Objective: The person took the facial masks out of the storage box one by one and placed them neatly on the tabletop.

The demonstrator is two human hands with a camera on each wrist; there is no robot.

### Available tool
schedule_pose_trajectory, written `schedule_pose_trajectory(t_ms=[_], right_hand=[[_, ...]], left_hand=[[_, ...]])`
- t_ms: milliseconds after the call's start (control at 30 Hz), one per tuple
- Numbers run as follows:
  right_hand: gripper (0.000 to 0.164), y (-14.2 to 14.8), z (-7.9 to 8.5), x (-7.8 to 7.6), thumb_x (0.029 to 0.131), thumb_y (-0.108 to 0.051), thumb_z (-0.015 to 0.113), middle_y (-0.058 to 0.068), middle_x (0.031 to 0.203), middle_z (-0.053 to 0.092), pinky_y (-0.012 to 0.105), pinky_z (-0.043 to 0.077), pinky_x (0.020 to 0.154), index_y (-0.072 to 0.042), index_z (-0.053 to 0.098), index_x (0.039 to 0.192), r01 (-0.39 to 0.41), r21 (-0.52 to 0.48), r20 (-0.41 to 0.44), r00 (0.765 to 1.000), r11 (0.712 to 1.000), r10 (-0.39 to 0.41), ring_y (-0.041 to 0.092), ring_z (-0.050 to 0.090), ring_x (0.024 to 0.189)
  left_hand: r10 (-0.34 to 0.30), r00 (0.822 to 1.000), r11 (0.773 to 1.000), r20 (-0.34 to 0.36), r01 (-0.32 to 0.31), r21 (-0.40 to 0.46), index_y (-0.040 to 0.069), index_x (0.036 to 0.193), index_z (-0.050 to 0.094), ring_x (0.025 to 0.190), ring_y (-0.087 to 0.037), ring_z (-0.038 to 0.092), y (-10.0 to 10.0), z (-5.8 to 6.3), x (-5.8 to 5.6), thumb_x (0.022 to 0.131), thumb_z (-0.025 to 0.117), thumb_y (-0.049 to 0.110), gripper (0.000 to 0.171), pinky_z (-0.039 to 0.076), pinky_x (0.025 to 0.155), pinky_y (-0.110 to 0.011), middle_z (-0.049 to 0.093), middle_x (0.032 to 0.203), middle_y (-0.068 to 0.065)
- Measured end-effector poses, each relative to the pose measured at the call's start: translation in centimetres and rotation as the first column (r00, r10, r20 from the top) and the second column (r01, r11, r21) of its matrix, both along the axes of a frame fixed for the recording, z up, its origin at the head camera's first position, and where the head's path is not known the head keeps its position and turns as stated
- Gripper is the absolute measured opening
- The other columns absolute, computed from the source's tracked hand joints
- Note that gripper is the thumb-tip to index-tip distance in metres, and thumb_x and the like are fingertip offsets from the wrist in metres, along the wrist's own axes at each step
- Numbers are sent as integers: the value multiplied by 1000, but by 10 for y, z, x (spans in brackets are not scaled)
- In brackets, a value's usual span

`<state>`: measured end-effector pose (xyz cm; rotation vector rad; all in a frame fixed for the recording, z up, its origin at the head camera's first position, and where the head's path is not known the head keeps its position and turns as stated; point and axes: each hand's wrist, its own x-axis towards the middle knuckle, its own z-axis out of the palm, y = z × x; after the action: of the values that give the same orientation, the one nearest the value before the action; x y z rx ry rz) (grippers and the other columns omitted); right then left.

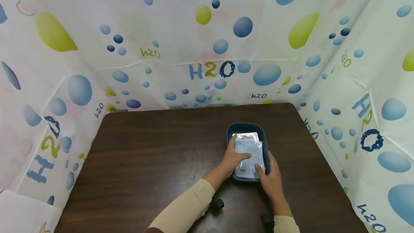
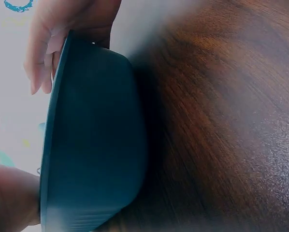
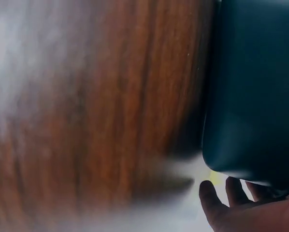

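- Head view: a dark teal tub (image 1: 245, 127) is set on the brown worktop (image 1: 161, 154). Inside the tub, a pale blue printed packet (image 1: 254, 149) is laid partly over a silver packet (image 1: 247, 136), whose exposed part is seen toward the tub's far end.
- Head view: the left hand (image 1: 232, 157) is placed over the tub's left rim, its thumb stretched across the pale blue packet. In its grip, thumb and index finger are spread apart; the other fingers are hidden, so whether anything is pinched cannot be told.
- Head view: the right hand (image 1: 271, 179) is held at the tub's right near side. The tub's wall is held in its grip, thumb inside over the pale blue packet, fingers outside.
- Left wrist view: the tub is seen from its near side, the packets hidden behind the wall. The right hand is wrapped over the rim at one end, and part of the left hand is shown above the other.
- Right wrist view: the right hand's fingers are seen slightly spread beside the tub's outer wall.
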<state>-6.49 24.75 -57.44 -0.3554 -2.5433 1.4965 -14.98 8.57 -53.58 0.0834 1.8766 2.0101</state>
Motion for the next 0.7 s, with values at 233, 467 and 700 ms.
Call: schedule_pose_trajectory(t_ms=[233,467,700], right_hand=[[89,3,-9,1,98,-32,67,23,169,19,67,26,119,-9,13,165,-15,-55,47,999,998,18,44,26,153],[88,8,-18,-1,99,-28,67,21,168,21,63,25,120,-18,10,166,-23,-182,43,999,983,31,40,30,150],[86,9,-21,1,101,-29,65,18,170,18,60,25,120,-24,9,166,-11,-220,60,998,975,25,36,26,151]], left_hand=[[-2,999,999,36,0,47,12,162,20,134,-40,52,-4,1,-1,83,77,-3,98,50,105,-45,43,156,-25],[-11,1000,994,19,9,105,9,159,30,134,-39,50,-5,-5,-3,84,76,0,89,48,108,-46,37,159,-26],[-80,997,970,-12,81,229,-3,154,36,134,-43,54,-7,-11,-4,89,67,-7,73,55,96,-34,46,153,-27]])
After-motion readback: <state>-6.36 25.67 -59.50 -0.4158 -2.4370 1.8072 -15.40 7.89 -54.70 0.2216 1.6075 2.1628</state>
